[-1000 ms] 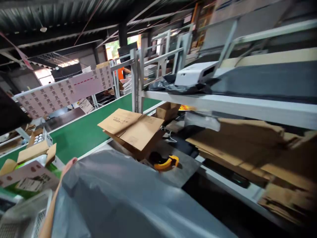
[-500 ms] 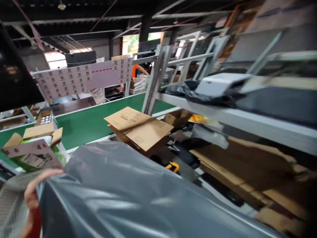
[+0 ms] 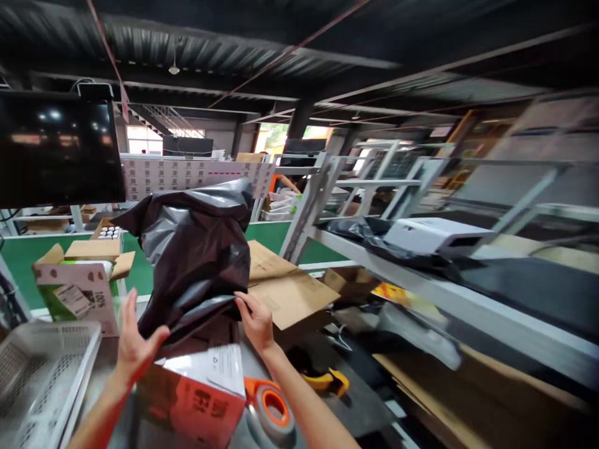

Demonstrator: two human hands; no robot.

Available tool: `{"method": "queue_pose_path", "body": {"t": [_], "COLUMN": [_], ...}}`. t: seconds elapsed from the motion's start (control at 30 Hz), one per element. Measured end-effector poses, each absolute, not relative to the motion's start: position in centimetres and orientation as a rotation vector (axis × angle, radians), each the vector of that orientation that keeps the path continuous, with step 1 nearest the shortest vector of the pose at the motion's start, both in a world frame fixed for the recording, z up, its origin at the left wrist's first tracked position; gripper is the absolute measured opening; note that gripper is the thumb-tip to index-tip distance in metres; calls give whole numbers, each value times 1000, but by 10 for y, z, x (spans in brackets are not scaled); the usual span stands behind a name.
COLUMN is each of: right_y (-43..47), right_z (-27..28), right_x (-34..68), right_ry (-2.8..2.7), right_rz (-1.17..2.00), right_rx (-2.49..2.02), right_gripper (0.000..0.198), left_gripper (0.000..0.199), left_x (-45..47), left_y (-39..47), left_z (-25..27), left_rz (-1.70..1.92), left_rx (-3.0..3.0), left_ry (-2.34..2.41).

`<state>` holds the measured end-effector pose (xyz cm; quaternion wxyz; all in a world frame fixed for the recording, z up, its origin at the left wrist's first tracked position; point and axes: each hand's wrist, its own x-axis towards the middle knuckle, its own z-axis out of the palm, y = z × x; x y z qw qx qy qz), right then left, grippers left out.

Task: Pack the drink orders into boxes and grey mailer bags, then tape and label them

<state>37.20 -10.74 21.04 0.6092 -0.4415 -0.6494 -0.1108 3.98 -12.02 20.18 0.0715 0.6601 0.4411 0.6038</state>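
A black plastic bag [image 3: 196,249] stands puffed up in front of me, its mouth over the far end of a printed carton [image 3: 206,399] with a red-orange side and a white label. My right hand [image 3: 255,321] pinches the right edge of the bag's mouth between thumb and fingers. At the bag's lower left, my left hand [image 3: 135,343] is open, fingers raised and thumb stretched out against the plastic. Just right of the carton lies a tape dispenser [image 3: 274,408] with an orange core, partly behind my right forearm.
A white plastic basket [image 3: 88,349] and an opened carton [image 3: 105,293] stand on the left. Flattened cardboard [image 3: 290,290] and a yellow-black tool [image 3: 332,380] lie to the right. A metal shelf [image 3: 421,274] holds a white printer [image 3: 435,234]. A green conveyor [image 3: 140,268] runs behind.
The bag, earlier spread wide across the foreground, is now gathered upright over the carton. My right hand has come into view gripping its edge. My left hand has moved right and opened. The view tilted up.
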Motion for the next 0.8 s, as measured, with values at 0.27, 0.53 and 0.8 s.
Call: {"method": "queue_pose_path", "body": {"t": [0.27,0.53,0.8], "right_y": [-115,-157,-215], "right_z": [186,100,79], "right_x": [414,392,356], "right_ry": [-1794,-1459,-1480], "right_rz": [-347,-397,-537], "right_rx": [-962,-1114,-1095], "right_gripper": [27,40,53], "left_gripper": [103,103,62], "left_x": [17,10,-31], "left_y": [-129,-129,-104], "left_z": [107,75,46], "left_rz": [1452,1625,1544], "left_rx": [2137,1981,1944], "left_ry": [1324,1302,1134]}}
